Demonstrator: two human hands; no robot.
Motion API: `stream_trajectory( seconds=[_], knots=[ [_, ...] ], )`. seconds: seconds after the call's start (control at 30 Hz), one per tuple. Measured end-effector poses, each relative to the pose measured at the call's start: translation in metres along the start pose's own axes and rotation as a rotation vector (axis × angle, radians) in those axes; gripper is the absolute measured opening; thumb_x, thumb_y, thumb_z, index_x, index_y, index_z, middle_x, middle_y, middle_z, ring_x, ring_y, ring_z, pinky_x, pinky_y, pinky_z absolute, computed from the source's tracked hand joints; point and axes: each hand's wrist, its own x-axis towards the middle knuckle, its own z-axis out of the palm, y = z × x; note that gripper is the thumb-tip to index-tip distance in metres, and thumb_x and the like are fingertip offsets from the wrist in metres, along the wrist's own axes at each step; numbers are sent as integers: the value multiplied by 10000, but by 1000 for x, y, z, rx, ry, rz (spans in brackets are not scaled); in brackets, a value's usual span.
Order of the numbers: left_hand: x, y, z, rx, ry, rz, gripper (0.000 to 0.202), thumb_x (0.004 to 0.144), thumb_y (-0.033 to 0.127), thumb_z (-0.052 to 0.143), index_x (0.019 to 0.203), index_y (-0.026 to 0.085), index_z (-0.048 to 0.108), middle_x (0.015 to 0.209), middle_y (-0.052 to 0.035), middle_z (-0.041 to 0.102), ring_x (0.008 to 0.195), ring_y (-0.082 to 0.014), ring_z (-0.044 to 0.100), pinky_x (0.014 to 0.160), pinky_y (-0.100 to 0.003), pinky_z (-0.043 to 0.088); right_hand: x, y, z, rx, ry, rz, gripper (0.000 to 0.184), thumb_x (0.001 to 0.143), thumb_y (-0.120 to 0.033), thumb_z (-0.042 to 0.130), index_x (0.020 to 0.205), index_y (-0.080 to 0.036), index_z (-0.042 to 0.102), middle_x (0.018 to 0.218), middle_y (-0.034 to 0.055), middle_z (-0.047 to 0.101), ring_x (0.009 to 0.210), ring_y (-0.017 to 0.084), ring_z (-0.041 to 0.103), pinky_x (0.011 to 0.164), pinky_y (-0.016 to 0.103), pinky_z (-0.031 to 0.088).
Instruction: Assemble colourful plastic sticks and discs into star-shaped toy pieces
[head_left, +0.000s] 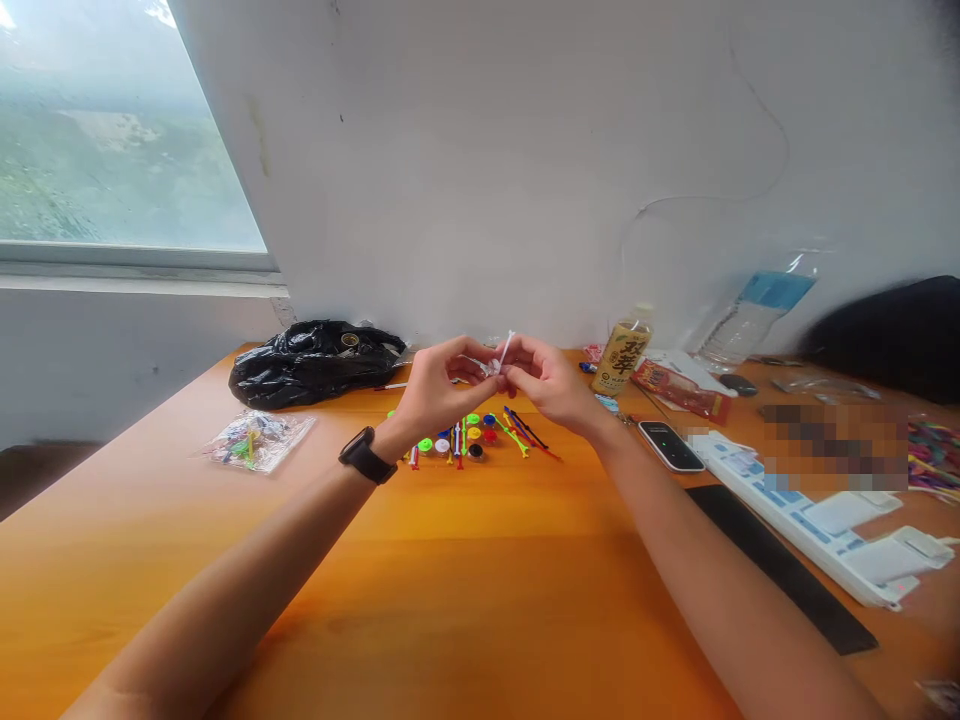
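Note:
My left hand (442,385), with a black watch on its wrist, and my right hand (551,380) meet above the middle of the table. A thin white plastic stick (508,345) rises from between the fingertips of my right hand. In the curled fingers of my left hand is a small clear or whitish piece (491,367), too small to name and touching the stick's lower end. Below the hands lie small round pieces in several colours, among them a black one (475,452) and a green one (425,445), beside coloured plastic sticks (517,440).
At left are a black plastic bag (300,365) and a clear bag of small coloured parts (259,440). To the right stand a yellow-labelled bottle (624,350) and a tilted clear bottle (750,315), near a phone (671,446) and a white power strip (795,520).

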Motion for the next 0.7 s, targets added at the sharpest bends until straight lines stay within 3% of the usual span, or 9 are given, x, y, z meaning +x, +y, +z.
stream_trajectory(
  seconds=[0.23,0.37,0.5,0.6,0.7],
  knots=[
    [-2,-1,5,-27,-37,-9,158,847,196,767,994,141,747,905,-63,780,814,-156,750,791,-288,646,1,10,-8,78,-98,46,97,868,-254,637,936,-210,583,848,-23,570,685,114,491,625,263,393],
    [-4,-7,6,9,-65,-51,100,798,158,761,895,133,748,826,-43,771,745,-145,739,727,-253,635,0,19,-9,-52,-145,74,89,882,-268,618,934,-209,574,839,-32,525,704,118,451,626,250,364],
    [-5,-16,5,12,-113,-94,86,791,153,743,875,135,744,811,-40,767,732,-144,733,706,-242,617,0,30,-9,-126,-100,142,77,922,-303,561,924,-231,534,746,-60,460,598,110,376,555,241,311],
    [-8,-19,5,43,-201,-122,152,815,173,722,955,148,776,846,-50,789,768,-163,748,738,-268,617,1,40,-16,-238,-119,209,102,931,-316,536,964,-231,579,730,-56,510,594,119,442,562,241,341],
    [-18,-20,9,167,-357,-91,110,820,194,726,903,186,797,814,-29,791,764,-171,738,725,-274,589,0,53,-28,-469,-129,310,66,883,-268,575,908,-214,605,654,-52,535,598,141,532,561,248,354]
  ],
)
